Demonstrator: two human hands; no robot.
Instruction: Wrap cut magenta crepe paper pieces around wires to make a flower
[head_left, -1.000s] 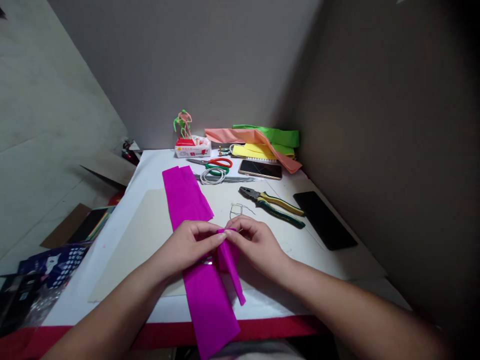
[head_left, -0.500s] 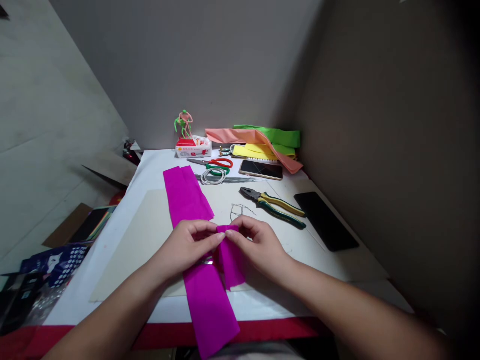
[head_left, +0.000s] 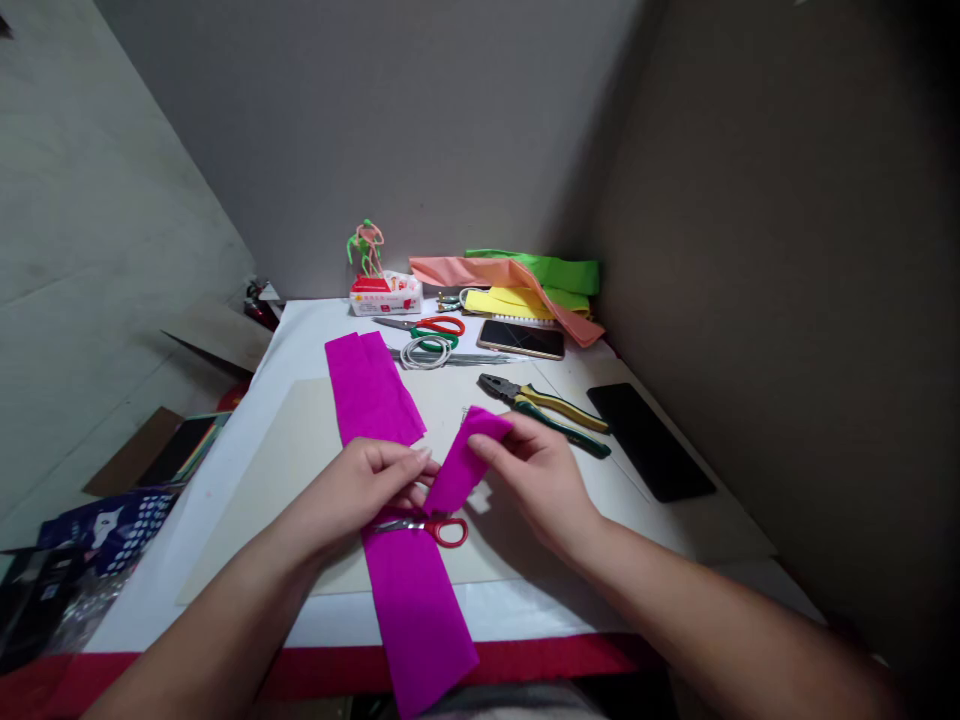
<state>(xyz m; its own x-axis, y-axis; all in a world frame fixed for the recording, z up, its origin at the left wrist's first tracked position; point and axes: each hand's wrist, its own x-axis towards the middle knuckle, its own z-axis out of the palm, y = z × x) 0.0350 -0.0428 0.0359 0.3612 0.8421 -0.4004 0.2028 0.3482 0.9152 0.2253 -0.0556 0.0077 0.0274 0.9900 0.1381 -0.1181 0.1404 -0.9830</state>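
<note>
My right hand (head_left: 536, 475) pinches a small folded strip of magenta crepe paper (head_left: 465, 462) between thumb and fingers, tilted above the board. Just left of it, my left hand (head_left: 386, 475) is loosely curled with its fingers apart. Its fingertips are close to the strip's left edge; whether they touch cannot be made out. Beneath the left hand runs a long magenta crepe paper band (head_left: 420, 610), reaching over the table's front edge. Small scissors with red handles (head_left: 450, 532) lie across this band, their blades pointing left.
Pliers (head_left: 547, 412) and a black phone (head_left: 651, 442) lie to the right. Farther back are larger scissors (head_left: 431, 328), a white wire coil (head_left: 425, 351), another phone (head_left: 521, 339), coloured crepe paper (head_left: 517, 275) and a box (head_left: 386, 296) bearing wire figures. A pale board (head_left: 262, 500) covers the middle.
The small magenta strip, held by both hands before, has swung up and tilted in my right hand. My left fingers have let go of its top, and the red-handled scissors have come into view.
</note>
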